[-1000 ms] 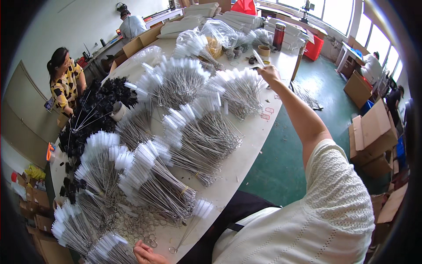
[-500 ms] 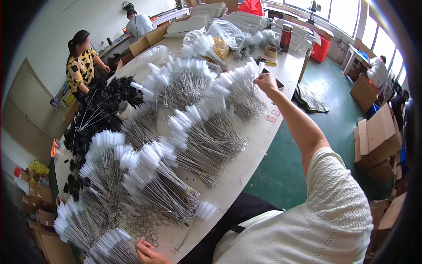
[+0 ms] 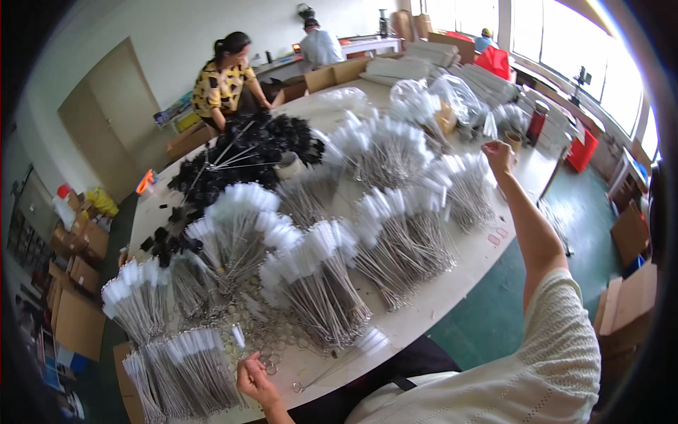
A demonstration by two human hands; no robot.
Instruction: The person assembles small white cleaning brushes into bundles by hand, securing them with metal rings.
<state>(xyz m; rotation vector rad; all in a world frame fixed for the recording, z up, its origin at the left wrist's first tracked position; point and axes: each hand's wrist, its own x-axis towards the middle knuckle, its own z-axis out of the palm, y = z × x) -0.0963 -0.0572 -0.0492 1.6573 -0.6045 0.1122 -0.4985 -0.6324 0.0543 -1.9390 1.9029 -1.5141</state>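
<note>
My right hand (image 3: pixel 498 157) is raised over the far right of the table, fingers closed on a white-bristled wire brush (image 3: pixel 489 126) whose pale head sticks up above them. Its wire is hidden by the hand. Near the front edge, my left hand (image 3: pixel 256 378) has its fingers curled together beside loose wire rings (image 3: pixel 270 364); what they hold, if anything, cannot be made out. A short white brush head (image 3: pixel 238 336) shows just above those fingers. To the right lies a single brush (image 3: pixel 371 343) with a ring end. Bundles of similar brushes (image 3: pixel 318 283) spread between my hands.
Black bristle pieces (image 3: pixel 247 155) are heaped at the far left, around a pale roll (image 3: pixel 288 165). A red flask (image 3: pixel 537 124) and a tape roll (image 3: pixel 512 140) stand far right. A co-worker (image 3: pixel 224 81) stands across the table (image 3: pixel 424 318). Cartons (image 3: pixel 625 304) sit on the floor.
The view has turned left, so the table appears farther right. My right hand has moved farther across the table toward the tape roll, brush still in it. My left hand remains near the rings.
</note>
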